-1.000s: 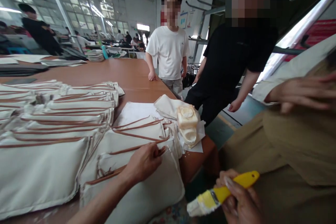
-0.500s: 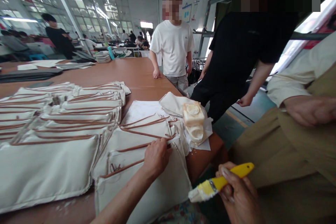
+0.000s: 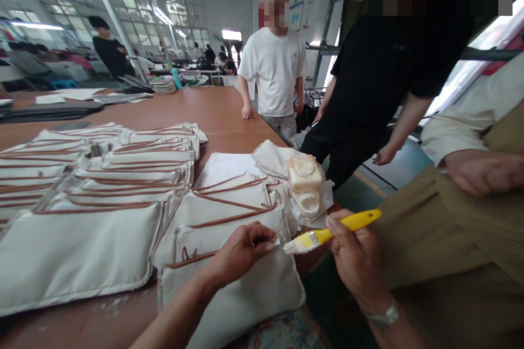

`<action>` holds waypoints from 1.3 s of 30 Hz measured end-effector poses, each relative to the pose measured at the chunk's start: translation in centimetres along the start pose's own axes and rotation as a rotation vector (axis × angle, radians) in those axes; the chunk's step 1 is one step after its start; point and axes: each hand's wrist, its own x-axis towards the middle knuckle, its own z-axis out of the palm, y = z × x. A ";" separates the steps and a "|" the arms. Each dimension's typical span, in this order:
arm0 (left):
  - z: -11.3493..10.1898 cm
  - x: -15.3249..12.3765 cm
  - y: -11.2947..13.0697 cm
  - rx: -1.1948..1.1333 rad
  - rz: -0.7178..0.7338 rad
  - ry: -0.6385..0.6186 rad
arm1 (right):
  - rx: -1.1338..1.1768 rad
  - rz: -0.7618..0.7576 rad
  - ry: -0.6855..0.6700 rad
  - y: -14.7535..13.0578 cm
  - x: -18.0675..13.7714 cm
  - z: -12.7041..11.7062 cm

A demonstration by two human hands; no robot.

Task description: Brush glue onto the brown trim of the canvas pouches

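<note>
My right hand (image 3: 354,248) grips a yellow-handled paintbrush (image 3: 360,220), its pale bristles coated in white and pointing left. Just left of the bristle tip, my left hand (image 3: 249,245) pinches a small whitish tab or edge; exactly what it is cannot be made out. Under that hand lies the front cream fabric panel (image 3: 241,289) with brown piping, part of an overlapping row of similar padded pieces. Behind the brush stands a cream, glue-crusted container (image 3: 303,174) on white paper.
Rows of cream piped pieces (image 3: 94,245) cover the left of the brown table (image 3: 213,109). Dark sheets (image 3: 49,114) lie farther back. A person in a white shirt (image 3: 272,71) stands at the table's far edge; people in black and khaki are close on the right.
My right hand has raised the brush up and left, near my left fingers. My left hand has come nearer along the pieces and now pinches a small whitish bit.
</note>
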 end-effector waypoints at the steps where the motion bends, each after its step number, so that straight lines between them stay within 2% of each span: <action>1: 0.0 -0.2 0.2 -0.009 0.003 -0.006 | -0.072 -0.039 -0.034 0.1 0.1 0.3; 5: 0.1 -0.8 0.7 -0.089 0.014 -0.049 | -0.297 -0.195 -0.111 0.1 0.9 1.4; 12: 0.2 -1.2 0.7 -0.103 -0.008 -0.014 | -0.444 -0.330 0.002 -1.4 0.5 1.0; 16: 0.5 -1.3 0.6 -0.122 0.017 -0.010 | -0.482 -0.376 -0.098 -1.2 -0.2 1.4; 19: 1.1 -1.7 0.7 -0.088 0.064 0.054 | -0.498 -0.386 -0.056 -0.7 -0.1 1.1; 22: 2.1 -2.5 0.5 0.029 0.142 0.190 | -0.455 -0.293 0.023 -0.9 0.1 -0.1; 25: 3.2 -3.1 -0.2 0.237 0.356 0.319 | -0.344 -0.207 0.039 -1.3 0.4 -1.0; 28: 3.9 -3.6 -0.8 0.484 0.656 0.392 | -0.299 -0.194 -0.025 -1.7 0.6 -0.8; 30: 4.1 -3.9 -0.8 0.611 0.785 0.406 | -0.285 -0.200 -0.089 -2.1 0.7 -0.2; 33: 4.1 -4.4 -0.3 0.716 0.874 0.401 | -0.309 -0.204 -0.228 -2.9 0.8 0.6; 37: 4.0 -5.1 0.1 0.793 0.928 0.358 | -0.319 -0.092 -0.519 -4.2 1.4 0.2; 39: 4.0 -5.2 0.3 0.813 0.973 0.343 | -0.314 -0.063 -0.566 -4.6 1.8 -0.4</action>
